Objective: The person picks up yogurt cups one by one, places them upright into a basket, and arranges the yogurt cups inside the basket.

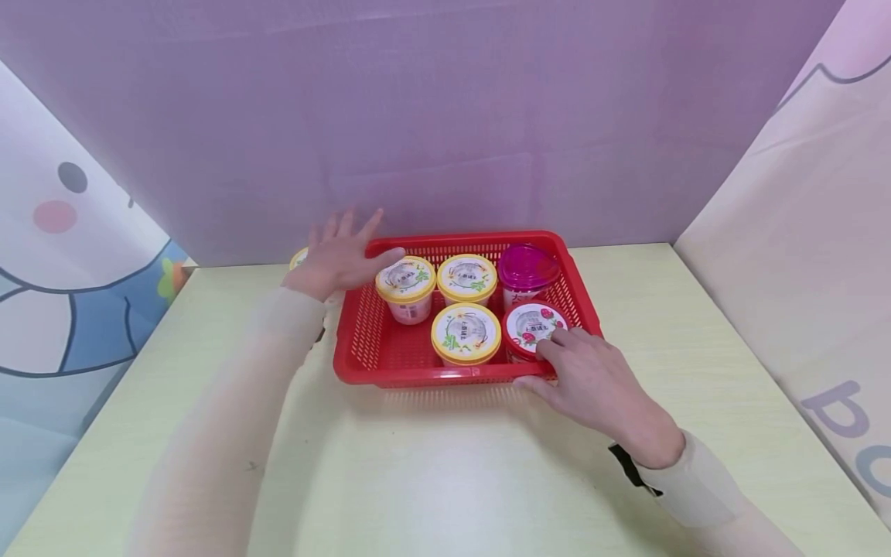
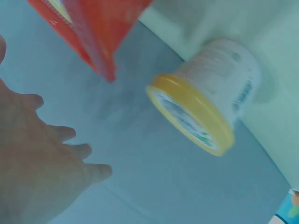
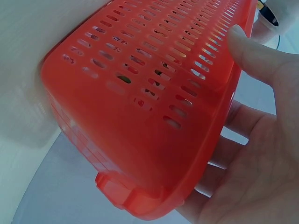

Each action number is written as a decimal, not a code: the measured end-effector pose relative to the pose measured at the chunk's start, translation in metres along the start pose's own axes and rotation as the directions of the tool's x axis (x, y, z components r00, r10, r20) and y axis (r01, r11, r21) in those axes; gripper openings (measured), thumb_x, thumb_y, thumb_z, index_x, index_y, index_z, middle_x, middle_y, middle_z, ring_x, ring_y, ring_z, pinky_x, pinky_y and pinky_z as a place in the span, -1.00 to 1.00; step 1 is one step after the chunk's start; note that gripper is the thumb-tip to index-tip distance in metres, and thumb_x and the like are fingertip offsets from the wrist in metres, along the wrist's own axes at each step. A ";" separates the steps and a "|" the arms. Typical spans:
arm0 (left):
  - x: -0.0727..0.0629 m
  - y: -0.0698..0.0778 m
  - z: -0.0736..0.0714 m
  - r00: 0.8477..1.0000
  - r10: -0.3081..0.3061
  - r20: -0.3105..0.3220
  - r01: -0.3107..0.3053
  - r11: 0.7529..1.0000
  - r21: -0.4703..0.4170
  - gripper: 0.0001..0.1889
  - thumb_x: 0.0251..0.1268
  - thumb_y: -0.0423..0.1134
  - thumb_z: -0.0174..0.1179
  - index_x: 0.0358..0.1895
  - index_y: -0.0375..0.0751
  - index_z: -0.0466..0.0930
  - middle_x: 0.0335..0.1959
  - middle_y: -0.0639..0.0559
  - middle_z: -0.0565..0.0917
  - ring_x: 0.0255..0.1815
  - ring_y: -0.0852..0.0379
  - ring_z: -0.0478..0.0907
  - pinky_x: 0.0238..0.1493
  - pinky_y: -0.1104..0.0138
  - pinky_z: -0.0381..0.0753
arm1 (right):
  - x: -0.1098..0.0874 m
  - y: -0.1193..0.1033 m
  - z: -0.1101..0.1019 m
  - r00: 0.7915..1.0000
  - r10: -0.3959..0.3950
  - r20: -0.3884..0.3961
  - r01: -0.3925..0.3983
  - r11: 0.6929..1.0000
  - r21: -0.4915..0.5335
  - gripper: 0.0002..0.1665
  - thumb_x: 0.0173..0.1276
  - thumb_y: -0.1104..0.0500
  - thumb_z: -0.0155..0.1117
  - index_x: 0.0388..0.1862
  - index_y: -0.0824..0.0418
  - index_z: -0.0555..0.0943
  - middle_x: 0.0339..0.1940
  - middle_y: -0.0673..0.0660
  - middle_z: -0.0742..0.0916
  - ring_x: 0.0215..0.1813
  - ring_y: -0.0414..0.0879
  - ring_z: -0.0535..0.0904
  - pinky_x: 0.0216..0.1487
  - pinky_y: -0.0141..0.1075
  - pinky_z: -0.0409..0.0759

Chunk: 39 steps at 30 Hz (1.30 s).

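Note:
In the head view a red plastic basket point(image 1: 411, 377) holds three yellow-lidded tubs, a purple-lidded tub point(image 1: 527, 267) and a red-lidded tub point(image 1: 534, 326). My right hand point(image 1: 592, 379) grips the basket's rim at the front right corner; the right wrist view shows the thumb outside the wall and the fingers passing inside. The fingertips overlap the red lid. Over the basket's back left corner is my left hand point(image 1: 337, 263), fingers spread, holding nothing. Beyond it, a yellow-lidded tub point(image 2: 219, 88) stands outside the basket, mostly hidden by that hand in the head view.
The basket sits on a pale wood-grain table point(image 1: 431, 464). Behind it rises a purple cloth backdrop point(image 1: 445, 124). Printed panels stand at both sides, the left one point(image 1: 69, 255) with a cartoon figure.

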<state>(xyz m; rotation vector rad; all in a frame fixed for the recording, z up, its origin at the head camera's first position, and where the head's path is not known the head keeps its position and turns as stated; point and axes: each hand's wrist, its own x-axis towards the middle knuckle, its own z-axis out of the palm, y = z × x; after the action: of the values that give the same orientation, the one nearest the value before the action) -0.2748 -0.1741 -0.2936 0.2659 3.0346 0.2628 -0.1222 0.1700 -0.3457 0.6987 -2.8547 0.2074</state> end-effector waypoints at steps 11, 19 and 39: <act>0.005 -0.042 0.008 0.996 -0.044 -0.079 0.046 0.999 0.022 -0.11 0.42 0.35 -0.09 0.68 0.10 -0.18 0.63 -0.36 -0.17 0.61 -0.42 -0.33 0.48 -0.33 -0.32 | 0.001 0.000 0.001 1.000 -0.002 0.005 0.002 1.000 0.005 -0.38 0.08 -0.22 0.59 -0.09 0.22 0.72 -0.20 0.14 0.71 -0.22 0.00 0.59 -0.21 -0.04 0.67; 0.002 -0.064 0.010 0.989 -0.095 -0.109 0.093 0.995 -0.025 -0.11 0.42 0.32 -0.06 0.67 0.05 -0.15 0.62 -0.38 -0.14 0.60 -0.46 -0.28 0.47 -0.35 -0.29 | 0.001 -0.001 0.001 1.000 -0.008 -0.005 0.008 1.000 0.004 -0.38 0.08 -0.21 0.60 -0.09 0.23 0.72 -0.20 0.15 0.71 -0.22 0.01 0.60 -0.21 -0.03 0.67; 0.019 -0.079 0.041 0.988 -0.148 -0.047 0.146 0.988 -0.047 -0.10 0.41 0.40 -0.14 0.68 0.13 -0.22 0.63 -0.36 -0.17 0.59 -0.47 -0.26 0.43 -0.39 -0.10 | 0.001 -0.001 -0.001 1.000 0.007 0.013 -0.007 1.000 0.004 -0.37 0.09 -0.21 0.59 -0.06 0.23 0.71 -0.16 0.17 0.71 -0.17 0.03 0.61 -0.18 -0.01 0.68</act>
<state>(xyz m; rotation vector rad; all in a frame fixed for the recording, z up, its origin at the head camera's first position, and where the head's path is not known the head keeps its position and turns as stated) -0.3028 -0.2407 -0.3488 0.0325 3.0739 0.3287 -0.1221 0.1691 -0.3446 0.6930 -2.8706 0.2110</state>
